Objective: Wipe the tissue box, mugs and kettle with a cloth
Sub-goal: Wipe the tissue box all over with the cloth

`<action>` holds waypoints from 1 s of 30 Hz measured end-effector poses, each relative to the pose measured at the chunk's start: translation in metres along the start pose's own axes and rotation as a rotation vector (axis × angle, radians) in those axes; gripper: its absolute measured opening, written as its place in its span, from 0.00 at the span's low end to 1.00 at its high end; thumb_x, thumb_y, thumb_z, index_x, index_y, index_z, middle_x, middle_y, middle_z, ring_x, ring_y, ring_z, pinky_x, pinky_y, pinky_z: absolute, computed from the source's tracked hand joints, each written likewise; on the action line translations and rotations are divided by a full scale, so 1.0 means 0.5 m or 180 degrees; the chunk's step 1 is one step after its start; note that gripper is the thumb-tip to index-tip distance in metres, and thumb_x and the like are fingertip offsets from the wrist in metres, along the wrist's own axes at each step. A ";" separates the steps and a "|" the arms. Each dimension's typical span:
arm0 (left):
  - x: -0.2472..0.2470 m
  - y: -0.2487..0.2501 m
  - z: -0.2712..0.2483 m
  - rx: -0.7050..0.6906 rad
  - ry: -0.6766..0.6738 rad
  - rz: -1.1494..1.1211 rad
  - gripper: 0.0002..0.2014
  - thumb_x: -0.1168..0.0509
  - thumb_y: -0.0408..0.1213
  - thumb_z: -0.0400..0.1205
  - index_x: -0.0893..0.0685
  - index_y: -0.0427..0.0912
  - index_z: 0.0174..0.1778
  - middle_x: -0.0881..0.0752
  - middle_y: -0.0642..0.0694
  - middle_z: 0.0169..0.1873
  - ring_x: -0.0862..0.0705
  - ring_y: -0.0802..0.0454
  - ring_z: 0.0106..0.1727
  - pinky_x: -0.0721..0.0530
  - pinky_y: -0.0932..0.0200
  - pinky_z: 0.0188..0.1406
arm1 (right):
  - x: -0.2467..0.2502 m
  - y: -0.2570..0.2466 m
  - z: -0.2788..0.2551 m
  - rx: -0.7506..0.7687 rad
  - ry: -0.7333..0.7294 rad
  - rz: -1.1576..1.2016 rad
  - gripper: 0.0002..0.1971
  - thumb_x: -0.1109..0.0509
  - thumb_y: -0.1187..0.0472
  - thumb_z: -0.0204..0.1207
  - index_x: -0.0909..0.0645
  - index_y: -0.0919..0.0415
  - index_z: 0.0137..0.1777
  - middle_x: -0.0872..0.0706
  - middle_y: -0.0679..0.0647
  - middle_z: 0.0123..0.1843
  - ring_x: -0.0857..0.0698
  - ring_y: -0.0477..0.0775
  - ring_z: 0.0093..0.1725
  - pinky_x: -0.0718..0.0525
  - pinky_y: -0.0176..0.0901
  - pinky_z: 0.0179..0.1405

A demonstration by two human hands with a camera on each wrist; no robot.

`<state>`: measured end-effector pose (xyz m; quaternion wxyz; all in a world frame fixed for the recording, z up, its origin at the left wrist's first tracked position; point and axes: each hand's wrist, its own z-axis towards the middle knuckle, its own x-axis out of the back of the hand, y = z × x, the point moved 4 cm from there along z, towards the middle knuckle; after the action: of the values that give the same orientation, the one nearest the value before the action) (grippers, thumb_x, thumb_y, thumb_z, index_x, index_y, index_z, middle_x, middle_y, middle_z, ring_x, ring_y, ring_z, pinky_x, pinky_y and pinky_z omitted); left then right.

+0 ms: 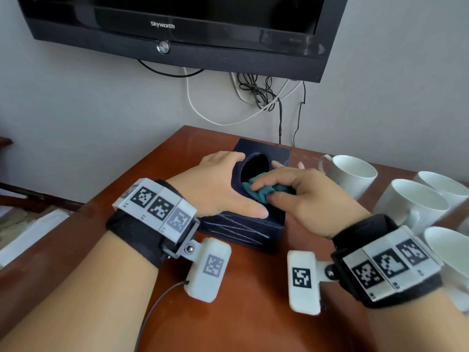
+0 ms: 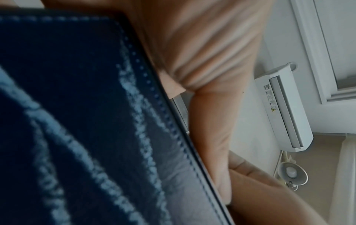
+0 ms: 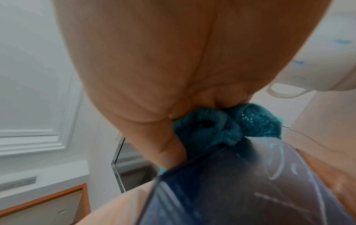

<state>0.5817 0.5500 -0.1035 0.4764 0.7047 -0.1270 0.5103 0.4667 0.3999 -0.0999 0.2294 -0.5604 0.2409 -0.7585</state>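
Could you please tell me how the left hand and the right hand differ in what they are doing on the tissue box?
The left hand lies spread on the tissue box, steadying it and holding nothing, while the right hand bunches a teal cloth in its grip. The left hand covers the box's left side; the right hand works beside the round opening. Both touch the box top.

"Skyworth" brand on TV (image 1: pixel 162 25) bezel, AC unit (image 2: pixel 285 106) label w/ warning triangle, txt unreadable
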 end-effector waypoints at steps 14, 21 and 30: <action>-0.010 -0.014 -0.001 0.0477 -0.0401 -0.0063 0.76 0.26 0.78 0.57 0.70 0.59 0.90 0.67 0.47 0.91 0.65 0.46 0.92 0.51 0.40 0.91 | -0.005 -0.023 0.003 0.0033 -0.0077 -0.0415 0.24 0.33 0.66 0.87 0.19 0.26 0.56 0.13 0.33 0.64 0.29 0.36 0.81 0.69 0.48 0.89; -0.004 -0.043 0.010 0.0348 -0.0425 -0.0159 0.72 0.24 0.78 0.59 0.66 0.68 0.89 0.62 0.51 0.92 0.61 0.53 0.92 0.44 0.46 0.87 | 0.036 0.010 0.038 -0.0753 0.0221 -0.1084 0.20 0.35 0.63 0.88 0.16 0.41 0.73 0.12 0.42 0.59 0.16 0.41 0.51 0.25 0.33 0.56; -0.006 -0.072 0.025 0.0134 -0.0404 -0.0495 0.74 0.26 0.84 0.49 0.58 0.74 0.89 0.55 0.64 0.91 0.56 0.59 0.92 0.39 0.44 0.89 | 0.045 0.044 0.128 -0.1181 -0.0091 -0.1513 0.22 0.40 0.62 0.90 0.23 0.44 0.80 0.16 0.51 0.74 0.19 0.55 0.65 0.31 0.37 0.57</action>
<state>0.6119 0.5574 -0.1261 0.4907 0.7531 -0.0911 0.4286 0.5239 0.3618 -0.0804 -0.0574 -0.6441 0.2342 -0.7260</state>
